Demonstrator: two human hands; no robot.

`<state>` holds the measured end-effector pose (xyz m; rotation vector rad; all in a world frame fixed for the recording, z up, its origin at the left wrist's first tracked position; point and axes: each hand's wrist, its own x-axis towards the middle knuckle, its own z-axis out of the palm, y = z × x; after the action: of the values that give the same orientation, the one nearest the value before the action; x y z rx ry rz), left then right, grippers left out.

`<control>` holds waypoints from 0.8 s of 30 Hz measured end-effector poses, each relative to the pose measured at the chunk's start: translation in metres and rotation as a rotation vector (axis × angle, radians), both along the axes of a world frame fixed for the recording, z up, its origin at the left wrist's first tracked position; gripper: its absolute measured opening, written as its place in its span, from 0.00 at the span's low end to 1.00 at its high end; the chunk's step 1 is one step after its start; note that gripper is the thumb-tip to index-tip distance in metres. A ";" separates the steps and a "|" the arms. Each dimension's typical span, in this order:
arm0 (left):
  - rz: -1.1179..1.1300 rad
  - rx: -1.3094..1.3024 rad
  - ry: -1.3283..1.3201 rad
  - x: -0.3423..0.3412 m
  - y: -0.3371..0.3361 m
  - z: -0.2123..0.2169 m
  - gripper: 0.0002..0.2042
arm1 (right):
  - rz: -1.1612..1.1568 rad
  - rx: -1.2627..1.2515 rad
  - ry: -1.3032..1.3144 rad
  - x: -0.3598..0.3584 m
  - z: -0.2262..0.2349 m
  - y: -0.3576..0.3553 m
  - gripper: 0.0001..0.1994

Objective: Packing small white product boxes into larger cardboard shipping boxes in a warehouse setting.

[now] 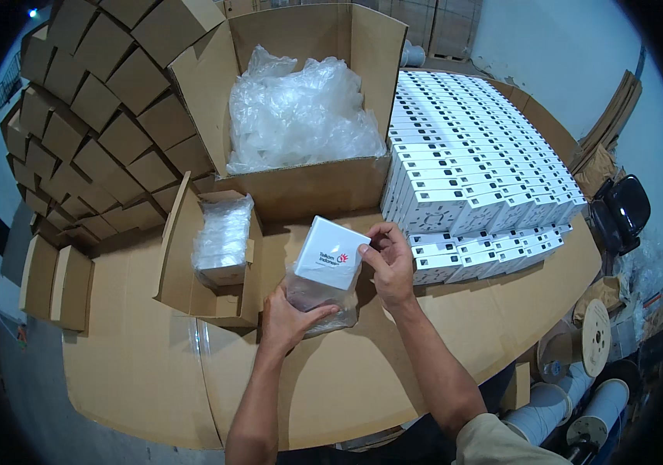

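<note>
A white, square, flat-faced unit (pixel 318 273) with a small print on its face is partly inside a clear plastic bag (pixel 322 302). My left hand (pixel 285 319) is closed round the bag and the unit's lower end, thumb across the front. At the unit's upper right corner, my right hand (pixel 392 267) pinches the white edge between thumb and fingers. Left of my hands stands an open small carton (pixel 167 271), holding a row of plastic-wrapped pieces (pixel 224 232) with a gap at its near end.
Behind my hands, a large open carton (pixel 300 186) is heaped with crumpled clear bags (pixel 300 112). Stacked white boxes (pixel 471 163) stand at the right, brown cartons (pixel 107 116) at the far left. Cardboard covers the table (pixel 138 372). Cable spools (pixel 599 411) lie beyond its right edge.
</note>
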<state>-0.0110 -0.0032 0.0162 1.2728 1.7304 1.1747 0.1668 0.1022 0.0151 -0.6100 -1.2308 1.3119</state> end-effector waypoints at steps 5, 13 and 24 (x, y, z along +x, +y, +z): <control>0.008 -0.016 0.045 0.001 0.001 -0.001 0.35 | 0.078 -0.061 -0.027 0.000 0.002 -0.002 0.12; -0.018 0.054 -0.091 0.000 0.001 -0.004 0.31 | 0.147 -0.139 -0.076 -0.004 0.005 -0.005 0.13; 0.016 0.088 -0.466 0.001 0.004 -0.012 0.13 | 0.126 -0.121 -0.141 -0.002 0.000 -0.001 0.12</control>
<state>-0.0103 0.0007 0.0046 0.9368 1.3595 1.4362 0.1644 0.1007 0.0154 -0.7309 -1.3294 1.4772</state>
